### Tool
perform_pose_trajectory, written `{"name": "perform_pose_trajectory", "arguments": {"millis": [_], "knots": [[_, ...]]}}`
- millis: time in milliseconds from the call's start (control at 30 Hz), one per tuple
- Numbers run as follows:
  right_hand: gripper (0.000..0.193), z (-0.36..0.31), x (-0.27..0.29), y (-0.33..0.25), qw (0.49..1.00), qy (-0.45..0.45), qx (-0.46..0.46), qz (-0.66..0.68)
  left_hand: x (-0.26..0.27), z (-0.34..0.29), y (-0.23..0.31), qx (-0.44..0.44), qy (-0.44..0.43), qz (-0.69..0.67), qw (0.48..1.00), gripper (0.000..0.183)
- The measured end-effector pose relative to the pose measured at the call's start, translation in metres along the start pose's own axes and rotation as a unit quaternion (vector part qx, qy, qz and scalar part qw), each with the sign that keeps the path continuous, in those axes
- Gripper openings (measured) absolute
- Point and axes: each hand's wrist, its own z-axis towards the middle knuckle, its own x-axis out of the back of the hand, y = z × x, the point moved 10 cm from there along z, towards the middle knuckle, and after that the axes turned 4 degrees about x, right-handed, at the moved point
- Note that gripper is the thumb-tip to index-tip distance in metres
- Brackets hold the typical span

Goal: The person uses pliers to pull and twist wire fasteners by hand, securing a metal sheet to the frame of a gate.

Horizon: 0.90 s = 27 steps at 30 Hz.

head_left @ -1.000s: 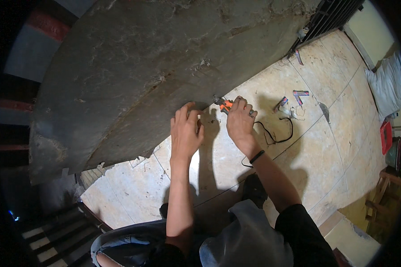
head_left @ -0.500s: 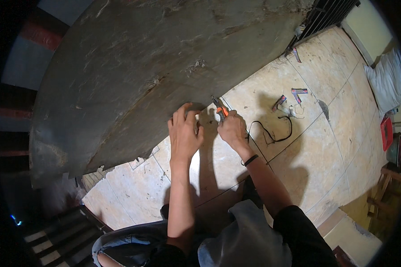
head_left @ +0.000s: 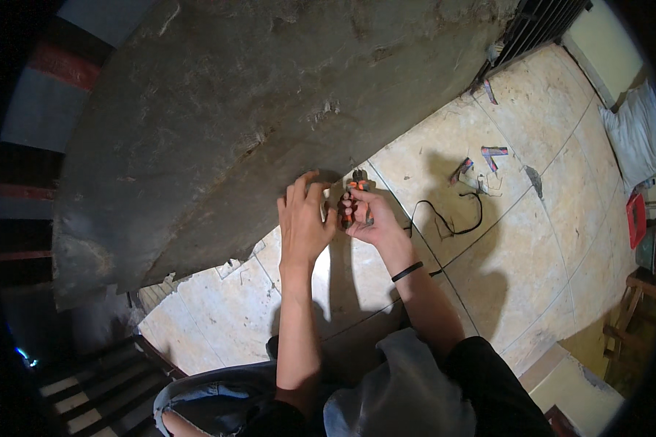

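My right hand (head_left: 375, 222) is closed round a pair of pliers (head_left: 358, 185) with orange and black handles. Their dark head points away from me, close to the bottom edge of a rough grey wall (head_left: 219, 124). Just left of the pliers, my left hand (head_left: 303, 226) is held low against the wall with bent fingers. Its thumb and index finger curve toward each other, and what they hold, if anything, is hidden. A dark band circles my right wrist.
On the stained cream floor tiles (head_left: 547, 240), a black cord (head_left: 455, 231) lies right of my hand. Beyond it are bent multicoloured strips (head_left: 494, 153) and thin wire. A white sack (head_left: 638, 135) and a red plastic item (head_left: 636, 221) stand far right. Dark bars (head_left: 543, 33) rise at upper right.
My right hand has rolled over, showing its fingers wrapped round the handles. The pliers' head has come back from the wall slightly. My left hand stays nearly where it was.
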Motion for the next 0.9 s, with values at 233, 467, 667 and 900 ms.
{"name": "perform_pose_trajectory", "arguments": {"millis": [233,467,667,900], "knots": [[0.007,-0.029,-0.019,0.005,0.996,0.054,0.018,-0.069,0.003,-0.001,-0.005,-0.004,-0.01,0.004,1.0,0.042],[0.012,0.011,0.023,0.011,0.982,0.101,0.067,-0.144,0.002,0.003,0.004,-0.001,-0.013,-0.021,1.0,0.039],[0.01,0.008,-0.01,0.015,0.988,0.107,0.048,-0.104,0.005,0.003,-0.003,0.008,-0.014,-0.03,0.999,0.04],[0.007,0.022,-0.02,0.01,0.989,0.117,0.043,-0.074,0.006,0.005,-0.006,0.016,-0.022,-0.041,0.999,0.038]]}}
